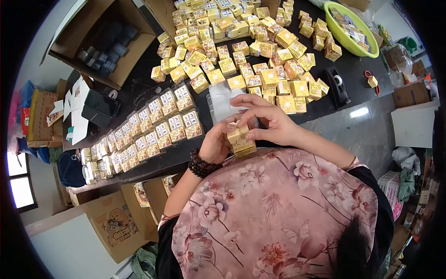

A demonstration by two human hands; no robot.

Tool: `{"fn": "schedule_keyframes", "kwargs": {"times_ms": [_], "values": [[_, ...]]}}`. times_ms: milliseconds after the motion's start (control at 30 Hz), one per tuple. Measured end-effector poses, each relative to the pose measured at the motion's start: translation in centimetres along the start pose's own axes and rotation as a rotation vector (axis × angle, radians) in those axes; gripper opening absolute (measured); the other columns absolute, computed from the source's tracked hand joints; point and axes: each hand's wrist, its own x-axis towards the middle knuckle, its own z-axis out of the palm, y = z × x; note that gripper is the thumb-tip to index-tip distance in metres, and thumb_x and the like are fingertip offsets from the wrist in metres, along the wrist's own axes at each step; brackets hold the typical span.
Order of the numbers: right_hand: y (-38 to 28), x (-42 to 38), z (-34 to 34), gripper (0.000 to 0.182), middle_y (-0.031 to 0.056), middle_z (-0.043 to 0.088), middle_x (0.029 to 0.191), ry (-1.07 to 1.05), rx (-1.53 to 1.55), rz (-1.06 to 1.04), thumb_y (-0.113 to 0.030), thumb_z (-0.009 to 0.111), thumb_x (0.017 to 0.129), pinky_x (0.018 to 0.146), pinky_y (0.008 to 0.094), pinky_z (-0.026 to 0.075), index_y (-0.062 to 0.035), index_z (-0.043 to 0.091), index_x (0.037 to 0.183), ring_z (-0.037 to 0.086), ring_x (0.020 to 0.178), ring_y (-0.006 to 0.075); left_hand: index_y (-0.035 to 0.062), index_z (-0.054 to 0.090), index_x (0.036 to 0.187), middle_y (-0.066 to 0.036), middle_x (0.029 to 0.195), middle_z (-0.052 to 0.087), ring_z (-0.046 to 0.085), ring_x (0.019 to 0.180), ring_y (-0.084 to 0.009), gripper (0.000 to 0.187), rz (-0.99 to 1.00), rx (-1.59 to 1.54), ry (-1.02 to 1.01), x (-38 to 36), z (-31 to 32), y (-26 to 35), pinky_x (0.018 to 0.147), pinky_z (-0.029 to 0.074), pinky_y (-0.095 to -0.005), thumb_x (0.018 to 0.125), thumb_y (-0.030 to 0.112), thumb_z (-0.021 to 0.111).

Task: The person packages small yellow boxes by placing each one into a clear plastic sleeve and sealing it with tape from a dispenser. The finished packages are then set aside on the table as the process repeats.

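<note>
The small gold box (240,141) sits gripped between left hand (214,145) and right hand (267,122).

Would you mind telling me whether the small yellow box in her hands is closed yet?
Not yet: small yellow box shows a raised top flap under the right hand.

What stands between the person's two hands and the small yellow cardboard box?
Nothing visible. The left hand and the right hand both already touch the small yellow cardboard box, held close to the body over the black table edge.

bright fisheye view, glaring foil
</note>
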Motion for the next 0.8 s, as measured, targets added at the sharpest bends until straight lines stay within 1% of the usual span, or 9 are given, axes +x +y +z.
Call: {"fn": "schedule_keyframes", "kwargs": {"times_ms": [100,200,267,367,433,567,667,733,800], "values": [[0.6,-0.3,0.1,0.018,0.0141,0.058,0.119,-0.003,0.088,0.052,-0.014,0.073,0.083,0.101,0.0385,0.041,-0.0032,0.065,0.095,0.052,0.121,0.0275,0.0030,0.041,0.135,-0.011,0.125,0.055,0.058,0.111,-0.0212,0.054,-0.077,-0.060,0.035,-0.2,1.1,-0.3,0.098,0.045,-0.0377,0.095,0.040,0.043],[0.7,-0.5,0.5,0.013,0.0143,0.061,0.112,0.111,0.209,0.106,-0.007,0.071,0.084,0.097,0.0366,0.045,-0.0019,0.063,0.093,0.057,0.116,0.0274,0.0032,0.033,0.138,-0.010,0.127,0.051,0.055,0.114,-0.0213,0.055,0.010,-0.189,0.044,-0.4,2.2,0.2,0.099,0.043,-0.0358,0.091,0.025,0.053],[0.2,-0.5,0.2,0.012,0.0135,0.063,0.108,0.204,0.324,0.142,-0.003,0.070,0.084,0.094,0.0353,0.047,-0.0012,0.062,0.094,0.059,0.113,0.0268,0.0035,0.027,0.140,-0.008,0.128,0.048,0.051,0.118,-0.0194,0.063,0.094,0.145,-0.058,-0.3,2.2,0.4,0.100,0.041,-0.0341,0.087,0.008,0.060],[-1.3,-0.1,-0.8,0.017,0.0105,0.063,0.104,-0.023,0.114,0.063,0.002,0.067,0.084,0.092,0.0344,0.048,-0.0007,0.063,0.100,0.060,0.112,0.0234,0.0020,0.027,0.140,-0.007,0.125,0.049,0.049,0.118,-0.0157,0.065,-0.002,0.166,0.036,-0.5,2.5,0.5,0.101,0.040,-0.0325,0.084,-0.004,0.059],[-1.7,0.1,-0.5,0.019,0.0076,0.063,0.100,0.056,0.193,0.271,0.003,0.068,0.083,0.091,0.0317,0.049,-0.0001,0.065,0.102,0.060,0.113,0.0215,0.0011,0.027,0.140,-0.007,0.125,0.049,0.049,0.117,-0.0149,0.064,0.004,0.274,0.033,-0.3,2.2,0.4,0.100,0.039,-0.0318,0.084,-0.004,0.058],[-0.6,-0.5,-1.4,0.017,0.0078,0.062,0.101,0.033,0.213,0.222,0.003,0.068,0.083,0.090,0.0293,0.049,0.0010,0.068,0.100,0.060,0.113,0.0213,0.0003,0.024,0.143,-0.011,0.127,0.051,0.051,0.119,-0.0204,0.068,-0.008,0.447,0.012,-0.2,2.0,0.3,0.101,0.040,-0.0349,0.083,-0.001,0.056],[-0.6,-1.0,-1.6,0.014,0.0048,0.062,0.091,0.085,0.331,0.377,-0.002,0.068,0.085,0.084,0.0253,0.049,-0.0014,0.071,0.099,0.063,0.095,0.0131,0.0004,0.023,0.143,-0.013,0.129,0.051,0.052,0.120,-0.0217,0.069,-0.028,0.429,-0.022,-0.1,1.4,-0.1,0.102,0.041,-0.0360,0.083,0.001,0.056],[-0.4,-1.3,-1.9,0.019,0.0098,0.064,0.103,-0.009,0.262,0.202,0.004,0.065,0.085,0.093,0.0316,0.049,0.0009,0.069,0.103,0.060,0.113,0.0230,0.0007,0.023,0.144,-0.014,0.130,0.051,0.052,0.121,-0.0225,0.069,-0.043,0.390,-0.041,0.1,1.2,-0.3,0.102,0.041,-0.0370,0.083,0.004,0.057],[-0.7,-1.6,-1.7,0.021,0.0106,0.064,0.107,-0.001,0.164,0.156,0.004,0.064,0.085,0.094,0.0324,0.049,0.0006,0.069,0.106,0.060,0.113,0.0243,0.0010,0.023,0.144,-0.015,0.131,0.051,0.051,0.122,-0.0233,0.070,-0.061,0.350,-0.061,0.1,1.2,-0.5,0.102,0.041,-0.0379,0.084,0.006,0.057]]}}
